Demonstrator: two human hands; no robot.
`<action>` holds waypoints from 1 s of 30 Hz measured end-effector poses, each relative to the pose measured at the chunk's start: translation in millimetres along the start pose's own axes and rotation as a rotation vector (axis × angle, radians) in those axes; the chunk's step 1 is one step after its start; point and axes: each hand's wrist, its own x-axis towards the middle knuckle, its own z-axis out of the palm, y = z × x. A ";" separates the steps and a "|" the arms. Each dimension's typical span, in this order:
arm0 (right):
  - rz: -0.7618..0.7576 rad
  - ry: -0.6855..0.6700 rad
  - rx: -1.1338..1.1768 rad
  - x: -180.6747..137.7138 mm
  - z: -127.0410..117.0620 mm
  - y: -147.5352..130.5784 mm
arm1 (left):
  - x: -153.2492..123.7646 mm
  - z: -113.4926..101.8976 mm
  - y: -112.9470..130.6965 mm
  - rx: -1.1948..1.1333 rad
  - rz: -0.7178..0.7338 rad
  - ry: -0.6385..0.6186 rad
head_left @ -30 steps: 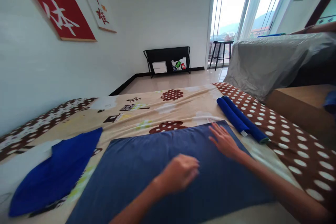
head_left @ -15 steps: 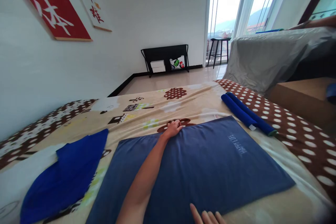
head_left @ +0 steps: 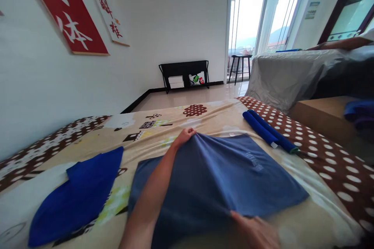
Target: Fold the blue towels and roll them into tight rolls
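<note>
A grey-blue towel with small pale lettering near its right end lies spread on a patterned blanket. My left hand pinches the middle of its far edge and lifts it a little. At the near edge my right hand, slightly blurred, grips the cloth between thumb and fingers. A taut fold runs between the two hands. To the left lies a bright blue cloth, partly folded over. Beyond the towel's right end rests a rolled blue cloth with a white tag.
A plastic-covered piece of furniture stands at the right, with another person's arm over it. Below is a cardboard box with dark blue cloth on it. A black rack and a stool stand by the far wall.
My left hand has closed on the far edge and raised it. My right hand has come up and taken hold of the near edge, drawing the flat towel into a fold. The view has tilted up.
</note>
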 end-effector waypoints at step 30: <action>0.510 -0.029 0.983 374.1 30.0 167.4 | -66.2 -163.2 124.9 -0.594 0.048 0.690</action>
